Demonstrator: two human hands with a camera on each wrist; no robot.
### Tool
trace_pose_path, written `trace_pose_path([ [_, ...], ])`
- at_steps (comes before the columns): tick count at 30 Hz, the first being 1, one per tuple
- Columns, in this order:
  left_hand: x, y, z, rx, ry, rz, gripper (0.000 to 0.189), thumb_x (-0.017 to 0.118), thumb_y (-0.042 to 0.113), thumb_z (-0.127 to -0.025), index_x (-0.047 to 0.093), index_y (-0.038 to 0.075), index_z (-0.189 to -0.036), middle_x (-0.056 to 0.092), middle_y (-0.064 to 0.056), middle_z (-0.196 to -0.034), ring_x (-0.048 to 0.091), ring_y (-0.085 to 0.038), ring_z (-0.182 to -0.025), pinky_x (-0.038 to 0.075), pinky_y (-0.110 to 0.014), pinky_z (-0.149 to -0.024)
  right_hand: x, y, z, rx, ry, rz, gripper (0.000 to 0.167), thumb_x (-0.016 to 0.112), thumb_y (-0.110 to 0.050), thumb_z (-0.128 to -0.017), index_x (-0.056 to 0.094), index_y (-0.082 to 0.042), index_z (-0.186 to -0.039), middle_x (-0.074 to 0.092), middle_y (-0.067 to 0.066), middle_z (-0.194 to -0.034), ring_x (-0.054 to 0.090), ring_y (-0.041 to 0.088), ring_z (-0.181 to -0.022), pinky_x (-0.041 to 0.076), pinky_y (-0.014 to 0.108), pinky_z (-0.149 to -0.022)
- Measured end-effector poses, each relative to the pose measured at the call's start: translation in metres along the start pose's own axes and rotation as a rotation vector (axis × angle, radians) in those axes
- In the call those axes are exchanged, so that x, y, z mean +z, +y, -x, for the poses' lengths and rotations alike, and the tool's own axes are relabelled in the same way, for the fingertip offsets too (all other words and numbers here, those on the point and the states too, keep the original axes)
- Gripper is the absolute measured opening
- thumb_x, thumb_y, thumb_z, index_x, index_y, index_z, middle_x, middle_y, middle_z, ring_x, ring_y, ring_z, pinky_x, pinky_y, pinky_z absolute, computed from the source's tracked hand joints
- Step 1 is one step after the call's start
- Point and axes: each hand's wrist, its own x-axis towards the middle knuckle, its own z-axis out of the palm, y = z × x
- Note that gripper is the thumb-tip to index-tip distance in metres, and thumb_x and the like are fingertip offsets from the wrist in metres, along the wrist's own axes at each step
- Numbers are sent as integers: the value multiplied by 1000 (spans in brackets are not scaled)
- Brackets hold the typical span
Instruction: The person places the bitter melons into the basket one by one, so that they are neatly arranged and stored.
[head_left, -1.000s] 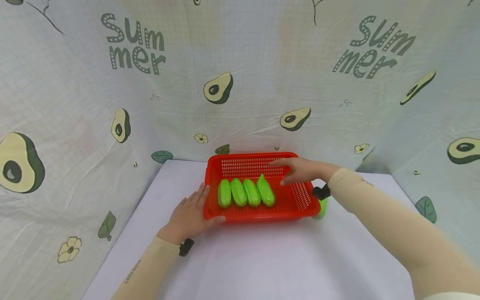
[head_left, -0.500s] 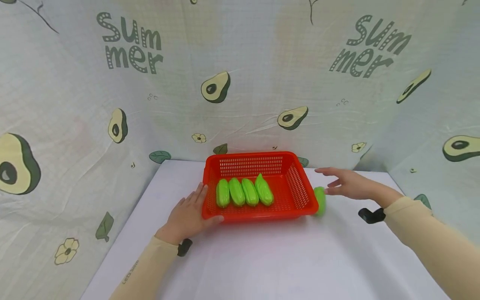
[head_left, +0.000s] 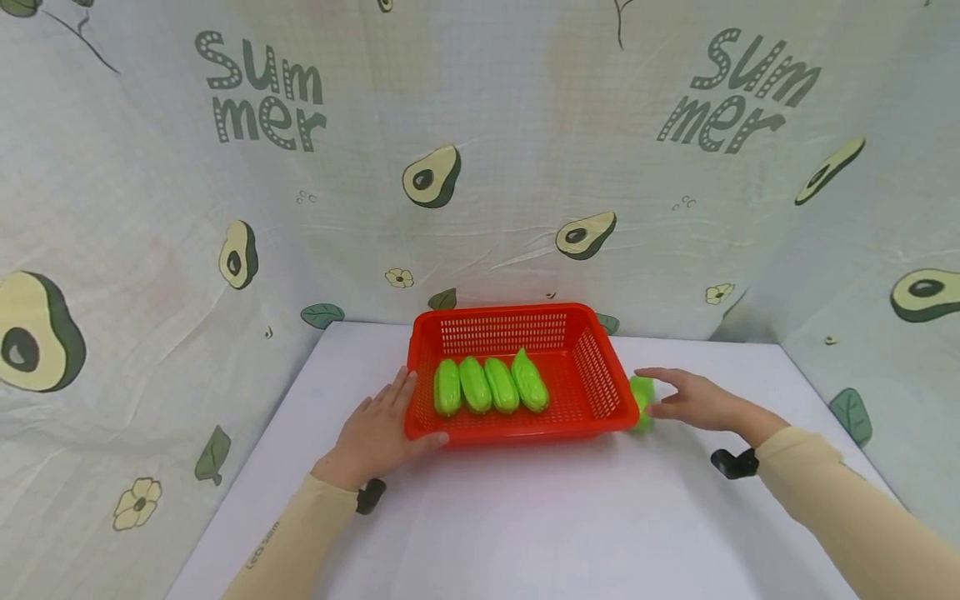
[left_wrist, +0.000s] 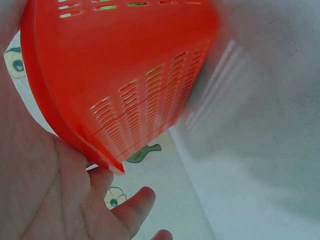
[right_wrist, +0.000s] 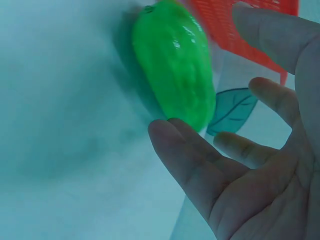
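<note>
My left hand (head_left: 375,439) rests on the left end of the red plastic basket (head_left: 513,435), fingers straight along the rim and thumb at its front corner. In the left wrist view the basket's rim lies against the palm. Several shiny green squash-like vegetables (head_left: 475,386) lie side by side in the left and middle of the basket. Another plump green squash-like vegetable (right_wrist: 175,65) lies on the table just outside the basket's right end. My right hand (head_left: 697,402) is right beside it, thumb and fingers spread, with nothing between them.
The white table (head_left: 525,517) extends in front of the basket and to both sides. Behind it and at both sides hangs a pale cloth (head_left: 495,108) printed with avocados and lettering. The basket's right half (head_left: 566,379) shows its bare red floor.
My right hand has moved from above the basket out to the right, then down and a little left to the green vegetable outside. My left hand has stayed on the rim.
</note>
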Motion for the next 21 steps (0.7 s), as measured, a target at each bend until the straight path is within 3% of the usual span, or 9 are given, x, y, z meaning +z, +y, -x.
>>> trace_pose_path([
  [14, -3, 2, 0, 6, -1, -4, 114, 49, 82, -82, 19, 4, -159, 17, -15, -164, 31, -41, -142, 30, -62, -110, 17, 8, -5, -18, 31, -7, 71, 75, -38, -89, 47, -6, -146, 38, 29, -149, 56, 47, -117, 57, 48, -84],
  [21, -3, 2, 0, 6, 4, 1, 114, 50, 82, -82, 19, 4, -159, 17, -15, -164, 31, -41, -143, 30, -62, -110, 18, 14, -7, -16, 38, 34, 69, 77, -41, -86, 52, -9, -142, 45, 27, -145, 41, 49, -129, 51, 57, -91],
])
